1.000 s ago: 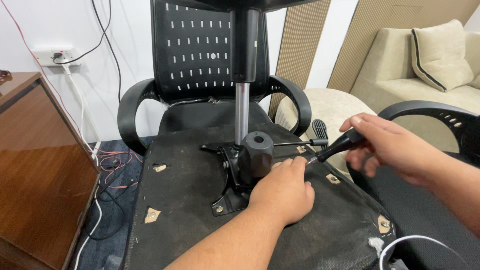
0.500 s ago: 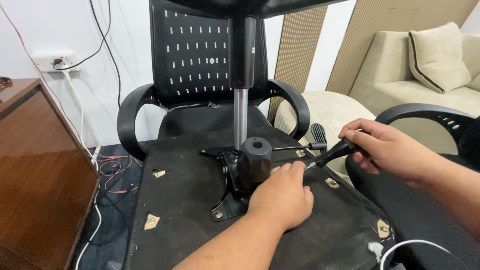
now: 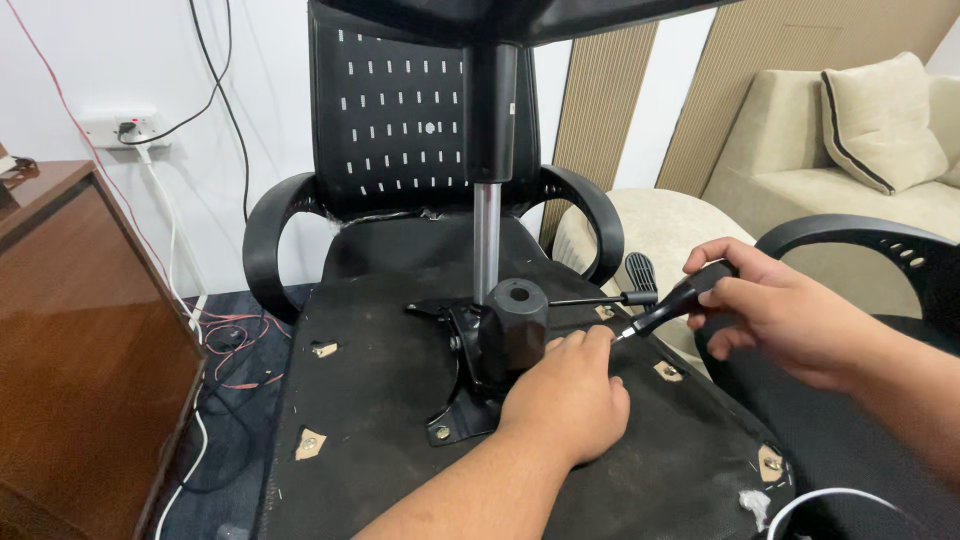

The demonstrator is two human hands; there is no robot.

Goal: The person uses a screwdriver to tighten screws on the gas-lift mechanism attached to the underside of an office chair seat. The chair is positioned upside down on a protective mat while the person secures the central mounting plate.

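Head view showed little change from a second earlier: the left hand (image 3: 562, 400) still lay flat at centre frame on the upturned seat base (image 3: 370, 420), a rough black fabric-covered panel, fingers against the black metal tilt mechanism (image 3: 500, 335). The right hand (image 3: 775, 310), right of centre, stayed clamped on a black-handled screwdriver (image 3: 672, 303), edged slightly lower. Its tip was hidden by the left fingers.
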